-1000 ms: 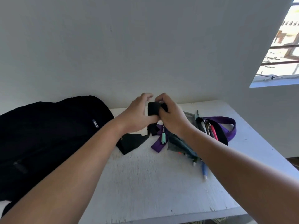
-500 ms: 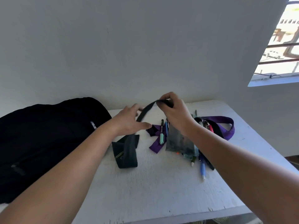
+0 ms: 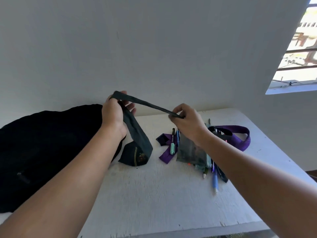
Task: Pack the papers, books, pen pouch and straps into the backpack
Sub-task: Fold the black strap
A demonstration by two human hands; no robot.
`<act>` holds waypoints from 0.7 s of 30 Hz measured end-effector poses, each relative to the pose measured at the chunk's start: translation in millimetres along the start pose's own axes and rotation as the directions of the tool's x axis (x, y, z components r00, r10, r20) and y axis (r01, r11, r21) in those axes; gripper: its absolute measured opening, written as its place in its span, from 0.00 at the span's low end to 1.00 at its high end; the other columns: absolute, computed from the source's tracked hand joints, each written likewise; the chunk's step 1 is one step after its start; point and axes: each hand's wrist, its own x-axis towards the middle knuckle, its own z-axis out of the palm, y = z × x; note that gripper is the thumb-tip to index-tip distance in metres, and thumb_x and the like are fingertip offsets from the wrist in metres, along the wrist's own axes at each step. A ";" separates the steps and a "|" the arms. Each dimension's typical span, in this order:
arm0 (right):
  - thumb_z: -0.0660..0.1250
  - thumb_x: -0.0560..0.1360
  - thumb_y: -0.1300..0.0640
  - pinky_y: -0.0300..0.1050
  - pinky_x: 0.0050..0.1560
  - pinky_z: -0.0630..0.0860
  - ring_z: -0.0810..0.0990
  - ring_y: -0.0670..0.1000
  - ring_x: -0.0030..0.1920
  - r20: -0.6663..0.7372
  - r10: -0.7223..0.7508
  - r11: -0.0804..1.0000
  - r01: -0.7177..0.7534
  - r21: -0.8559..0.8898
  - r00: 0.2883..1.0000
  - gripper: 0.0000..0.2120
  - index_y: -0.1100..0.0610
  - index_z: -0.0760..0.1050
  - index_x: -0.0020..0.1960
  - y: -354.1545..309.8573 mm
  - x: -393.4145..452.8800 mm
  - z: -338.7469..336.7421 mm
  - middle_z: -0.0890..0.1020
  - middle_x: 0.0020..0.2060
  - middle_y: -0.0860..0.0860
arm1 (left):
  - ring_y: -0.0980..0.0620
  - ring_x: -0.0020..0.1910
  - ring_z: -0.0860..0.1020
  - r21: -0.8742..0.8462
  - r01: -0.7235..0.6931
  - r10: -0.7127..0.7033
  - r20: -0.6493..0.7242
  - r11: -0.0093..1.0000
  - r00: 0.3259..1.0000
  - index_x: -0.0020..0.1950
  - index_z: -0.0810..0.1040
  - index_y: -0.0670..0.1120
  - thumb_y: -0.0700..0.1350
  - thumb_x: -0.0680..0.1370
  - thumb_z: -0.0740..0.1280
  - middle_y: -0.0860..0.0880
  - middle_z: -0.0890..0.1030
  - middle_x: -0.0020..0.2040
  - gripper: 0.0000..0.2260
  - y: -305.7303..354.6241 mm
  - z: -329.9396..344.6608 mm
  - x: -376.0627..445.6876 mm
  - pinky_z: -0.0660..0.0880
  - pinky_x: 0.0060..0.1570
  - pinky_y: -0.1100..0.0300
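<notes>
A dark strap (image 3: 137,134) stretches in the air between both hands; its wide end with a small emblem lies on the white table (image 3: 163,194). My left hand (image 3: 114,115) holds the strap raised, looped over its fingers, above the black backpack (image 3: 42,148). My right hand (image 3: 185,121) pinches the strap's narrow end above the grey pen pouch (image 3: 192,150). A purple strap (image 3: 240,136) lies under and around the pouch. Several pens (image 3: 214,179) lie loose beside it. No papers or books are in view.
The backpack lies flat along the table's left side, against the white wall (image 3: 154,48). A window (image 3: 300,48) opens at the upper right. The table's front edge (image 3: 188,232) runs along the bottom.
The strap, first bunched between both hands, has been drawn out. My left hand rose and moved left with it; my right hand keeps pinching the other end.
</notes>
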 end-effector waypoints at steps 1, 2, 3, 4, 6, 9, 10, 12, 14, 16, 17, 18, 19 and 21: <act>0.75 0.77 0.48 0.39 0.30 0.68 0.70 0.45 0.28 0.089 -0.010 0.999 0.007 0.032 0.996 0.12 0.53 0.78 0.52 -3.1 -1.9 0.5 0.75 0.32 0.47 | 0.49 0.38 0.80 -0.013 0.024 -0.024 -0.019 1.000 1.000 0.54 0.81 0.46 0.44 0.82 0.59 0.48 0.79 0.41 0.11 1.4 0.6 1.2 0.82 0.48 0.53; 0.77 0.75 0.44 0.39 0.32 0.68 0.70 0.45 0.30 0.189 -0.025 0.999 0.016 0.051 0.982 0.16 0.53 0.78 0.53 -9.5 -4.7 2.2 0.75 0.34 0.48 | 0.50 0.37 0.79 -0.019 0.035 -0.035 -0.027 0.999 0.999 0.54 0.80 0.46 0.44 0.82 0.59 0.49 0.77 0.40 0.10 1.6 3.5 -0.1 0.82 0.46 0.54; 0.76 0.74 0.41 0.39 0.33 0.68 0.71 0.46 0.32 0.268 -0.047 0.997 0.029 0.072 0.962 0.19 0.53 0.78 0.54 -17.0 -7.3 6.1 0.75 0.36 0.48 | 0.50 0.35 0.76 0.033 0.030 -0.030 -0.020 0.999 0.999 0.54 0.79 0.46 0.44 0.82 0.59 0.49 0.76 0.39 0.09 -0.2 5.9 -0.7 0.81 0.42 0.56; 0.75 0.75 0.39 0.38 0.34 0.67 0.70 0.46 0.33 0.308 -0.070 0.992 0.035 0.120 0.949 0.19 0.54 0.79 0.54 -25.8 -10.1 10.7 0.75 0.37 0.49 | 0.51 0.35 0.75 0.184 0.011 -0.013 0.011 0.983 1.000 0.54 0.78 0.46 0.43 0.82 0.59 0.50 0.75 0.39 0.09 -4.4 7.1 -0.7 0.78 0.40 0.57; 0.69 0.80 0.40 0.38 0.34 0.65 0.68 0.45 0.32 0.283 -0.073 0.953 -0.017 0.303 0.956 0.17 0.55 0.80 0.50 -40.9 -9.3 20.2 0.74 0.36 0.53 | 0.51 0.43 0.78 0.610 -0.075 -0.031 0.162 0.789 0.986 0.57 0.76 0.49 0.44 0.82 0.61 0.48 0.80 0.46 0.06 -16.6 4.7 -2.3 0.78 0.48 0.55; 0.68 0.83 0.55 0.39 0.32 0.66 0.68 0.46 0.28 0.216 -0.045 0.824 -0.086 0.560 0.975 0.09 0.59 0.80 0.47 -53.7 -5.3 29.3 0.72 0.31 0.54 | 0.51 0.53 0.80 0.871 -0.184 -0.265 0.330 0.455 0.906 0.68 0.68 0.53 0.42 0.79 0.67 0.46 0.82 0.56 0.20 -28.8 -7.0 -17.2 0.78 0.53 0.54; 0.70 0.82 0.58 0.39 0.31 0.68 0.69 0.47 0.28 0.199 -0.043 0.798 -0.087 0.597 0.979 0.06 0.60 0.80 0.48 -55.6 -4.9 30.5 0.73 0.31 0.52 | 0.52 0.53 0.79 0.887 -0.211 -0.319 0.357 0.410 0.878 0.71 0.66 0.53 0.39 0.78 0.68 0.47 0.81 0.58 0.24 -29.0 -9.9 -24.5 0.78 0.51 0.56; 0.72 0.80 0.60 0.37 0.31 0.72 0.73 0.46 0.27 0.158 -0.040 0.741 -0.077 0.667 0.987 0.05 0.61 0.79 0.50 -58.4 -6.7 29.8 0.77 0.32 0.51 | 0.58 0.57 0.75 0.881 -0.278 -0.372 0.423 0.384 0.826 0.73 0.64 0.55 0.38 0.76 0.70 0.52 0.75 0.64 0.29 -28.7 -14.7 -33.6 0.76 0.51 0.61; 0.75 0.78 0.59 0.38 0.32 0.73 0.74 0.47 0.29 0.116 -0.010 0.691 -0.077 0.718 0.993 0.07 0.60 0.78 0.50 -59.2 -7.7 27.6 0.80 0.33 0.52 | 0.59 0.63 0.70 0.854 -0.359 -0.378 0.495 0.376 0.782 0.70 0.65 0.61 0.43 0.74 0.75 0.56 0.68 0.68 0.30 -28.1 -16.8 -41.8 0.69 0.57 0.63; 0.77 0.76 0.59 0.41 0.32 0.73 0.73 0.48 0.30 0.074 0.023 0.668 -0.070 0.741 0.997 0.08 0.59 0.78 0.49 -59.0 -8.1 24.4 0.80 0.33 0.51 | 0.60 0.66 0.70 0.799 -0.379 -0.311 0.549 0.467 0.775 0.64 0.74 0.61 0.50 0.74 0.77 0.59 0.73 0.67 0.21 -30.1 -13.3 -43.6 0.66 0.60 0.63; 0.78 0.76 0.59 0.41 0.32 0.72 0.72 0.47 0.29 0.050 0.032 0.674 -0.058 0.737 0.998 0.09 0.58 0.78 0.48 -58.4 -7.8 23.0 0.80 0.32 0.50 | 0.60 0.63 0.75 0.767 -0.361 -0.243 0.546 0.530 0.802 0.58 0.80 0.58 0.51 0.76 0.75 0.59 0.79 0.62 0.12 -31.5 -9.7 -42.7 0.68 0.57 0.64; 0.78 0.75 0.58 0.41 0.32 0.71 0.71 0.47 0.28 0.027 0.036 0.692 -0.045 0.720 0.999 0.09 0.57 0.78 0.47 -58.2 -8.0 20.4 0.81 0.32 0.49 | 0.58 0.58 0.79 0.746 -0.353 -0.152 0.514 0.566 0.844 0.52 0.83 0.53 0.52 0.78 0.73 0.57 0.83 0.55 0.05 -33.0 -6.2 -40.1 0.70 0.53 0.64; 0.79 0.75 0.57 0.40 0.32 0.69 0.70 0.46 0.28 0.004 0.036 0.719 -0.029 0.695 0.999 0.09 0.57 0.78 0.48 -57.0 -8.2 17.4 0.82 0.33 0.49 | 0.56 0.52 0.81 0.735 -0.372 -0.027 0.468 0.568 0.883 0.48 0.83 0.50 0.52 0.79 0.72 0.54 0.85 0.48 0.07 -33.0 -4.1 -36.9 0.73 0.50 0.61; 0.79 0.74 0.56 0.38 0.31 0.69 0.70 0.45 0.27 -0.021 0.037 0.778 -0.015 0.628 0.999 0.11 0.57 0.79 0.49 -51.7 -7.7 9.1 0.84 0.35 0.49 | 0.51 0.42 0.83 0.710 -0.396 0.225 0.328 0.582 0.918 0.42 0.82 0.45 0.49 0.79 0.71 0.50 0.85 0.40 0.10 -29.0 -4.8 -28.0 0.78 0.47 0.52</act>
